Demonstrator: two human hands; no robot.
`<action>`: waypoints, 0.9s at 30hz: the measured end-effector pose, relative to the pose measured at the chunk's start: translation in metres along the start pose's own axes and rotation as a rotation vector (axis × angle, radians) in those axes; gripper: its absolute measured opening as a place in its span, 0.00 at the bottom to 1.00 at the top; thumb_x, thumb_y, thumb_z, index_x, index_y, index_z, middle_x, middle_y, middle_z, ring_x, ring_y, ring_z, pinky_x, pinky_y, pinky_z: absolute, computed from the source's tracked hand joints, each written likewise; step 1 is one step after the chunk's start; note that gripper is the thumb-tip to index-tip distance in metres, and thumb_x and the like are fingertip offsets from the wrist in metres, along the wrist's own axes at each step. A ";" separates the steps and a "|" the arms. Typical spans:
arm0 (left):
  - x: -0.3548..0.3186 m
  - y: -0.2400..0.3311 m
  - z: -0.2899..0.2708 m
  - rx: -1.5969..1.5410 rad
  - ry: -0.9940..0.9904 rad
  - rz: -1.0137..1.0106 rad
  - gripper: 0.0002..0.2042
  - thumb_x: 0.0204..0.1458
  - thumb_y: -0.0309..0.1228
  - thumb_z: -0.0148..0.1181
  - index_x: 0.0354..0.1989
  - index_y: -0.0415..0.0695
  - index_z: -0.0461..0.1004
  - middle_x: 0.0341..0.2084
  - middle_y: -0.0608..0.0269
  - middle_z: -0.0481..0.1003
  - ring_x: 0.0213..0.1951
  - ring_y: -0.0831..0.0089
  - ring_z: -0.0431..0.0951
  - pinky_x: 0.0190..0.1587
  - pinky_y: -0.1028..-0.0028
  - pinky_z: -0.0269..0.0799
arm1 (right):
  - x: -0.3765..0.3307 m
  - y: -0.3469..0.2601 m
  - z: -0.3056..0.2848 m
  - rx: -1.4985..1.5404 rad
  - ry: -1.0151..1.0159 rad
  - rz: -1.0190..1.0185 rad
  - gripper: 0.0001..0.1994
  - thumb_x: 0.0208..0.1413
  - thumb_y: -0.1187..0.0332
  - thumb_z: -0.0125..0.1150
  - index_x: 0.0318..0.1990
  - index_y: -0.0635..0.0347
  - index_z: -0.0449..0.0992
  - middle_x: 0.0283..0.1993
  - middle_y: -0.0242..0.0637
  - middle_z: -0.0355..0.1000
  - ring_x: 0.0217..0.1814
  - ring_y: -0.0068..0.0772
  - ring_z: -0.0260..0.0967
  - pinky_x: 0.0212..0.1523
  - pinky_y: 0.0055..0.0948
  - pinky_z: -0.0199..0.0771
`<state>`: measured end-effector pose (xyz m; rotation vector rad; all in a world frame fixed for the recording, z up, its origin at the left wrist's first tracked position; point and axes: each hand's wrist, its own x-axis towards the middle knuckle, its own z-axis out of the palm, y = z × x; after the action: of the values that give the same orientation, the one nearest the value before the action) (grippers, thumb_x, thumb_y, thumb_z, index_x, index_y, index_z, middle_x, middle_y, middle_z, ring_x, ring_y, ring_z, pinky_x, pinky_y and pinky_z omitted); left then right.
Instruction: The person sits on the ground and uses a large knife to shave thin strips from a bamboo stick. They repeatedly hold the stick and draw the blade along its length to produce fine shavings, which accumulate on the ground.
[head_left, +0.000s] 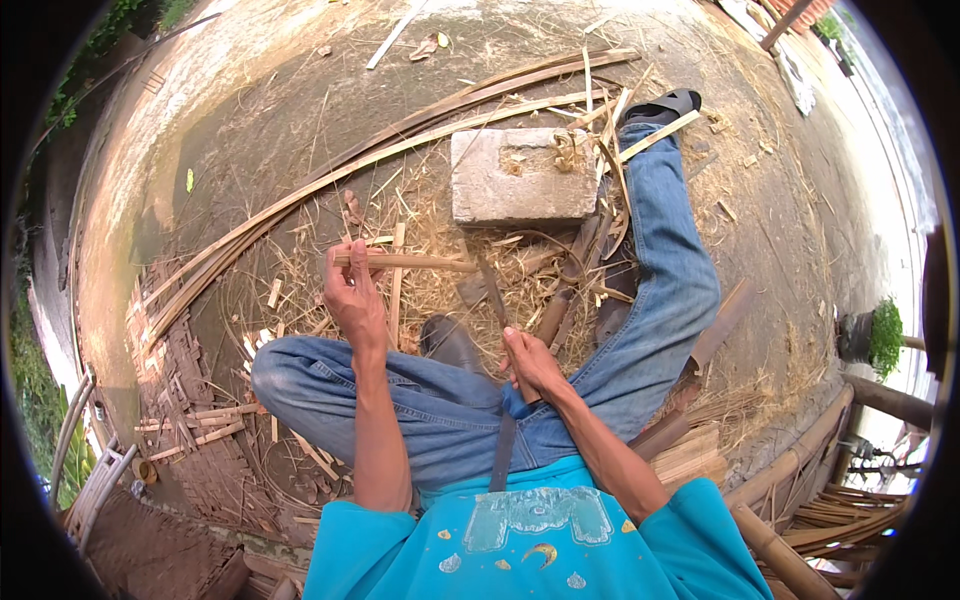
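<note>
My left hand (355, 298) is closed around one end of a flat bamboo strip (425, 263), which points right above the shavings. My right hand (531, 362) grips a knife; its narrow dark blade (492, 287) slants up and left toward the strip's far end. Whether blade and strip touch, I cannot tell. A long dark piece (504, 450) runs from beneath that hand toward my shirt, perhaps the knife's handle. Just beyond the blade sits a pale concrete block (480, 190) with curled shavings on top. My jeans-clad legs lie bent on both sides.
Long bamboo strips (385, 150) curve across the ground behind the block. Shavings (430, 305) litter the ground between my legs. Short split pieces (215, 425) lie at the left. Bamboo poles (790, 455) and a green plant (886, 338) stand at the right.
</note>
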<state>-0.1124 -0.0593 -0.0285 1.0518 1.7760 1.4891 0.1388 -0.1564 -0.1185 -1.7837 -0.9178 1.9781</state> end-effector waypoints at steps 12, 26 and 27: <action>0.004 0.005 -0.006 -0.057 -0.097 -0.130 0.17 0.67 0.42 0.59 0.47 0.38 0.77 0.33 0.60 0.79 0.37 0.71 0.85 0.36 0.73 0.89 | -0.007 -0.005 0.007 -0.181 0.083 -0.089 0.27 0.72 0.46 0.45 0.47 0.66 0.75 0.26 0.38 0.78 0.23 0.30 0.75 0.31 0.35 0.77; -0.005 0.014 -0.014 0.181 -0.218 0.183 0.12 0.67 0.36 0.60 0.46 0.39 0.81 0.36 0.66 0.79 0.38 0.80 0.76 0.40 0.76 0.74 | -0.048 -0.062 0.029 -0.021 -0.054 -0.283 0.19 0.69 0.53 0.59 0.41 0.63 0.75 0.21 0.31 0.70 0.20 0.22 0.71 0.22 0.26 0.69; -0.005 0.014 -0.014 0.170 -0.221 0.189 0.11 0.67 0.36 0.60 0.46 0.40 0.81 0.36 0.67 0.80 0.37 0.81 0.75 0.41 0.76 0.72 | -0.055 -0.074 0.034 -0.019 -0.049 -0.302 0.19 0.69 0.52 0.60 0.40 0.62 0.75 0.21 0.31 0.69 0.20 0.21 0.70 0.21 0.26 0.68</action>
<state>-0.1186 -0.0696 -0.0125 1.4460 1.7065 1.2861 0.1016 -0.1441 -0.0283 -1.5073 -1.1498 1.8316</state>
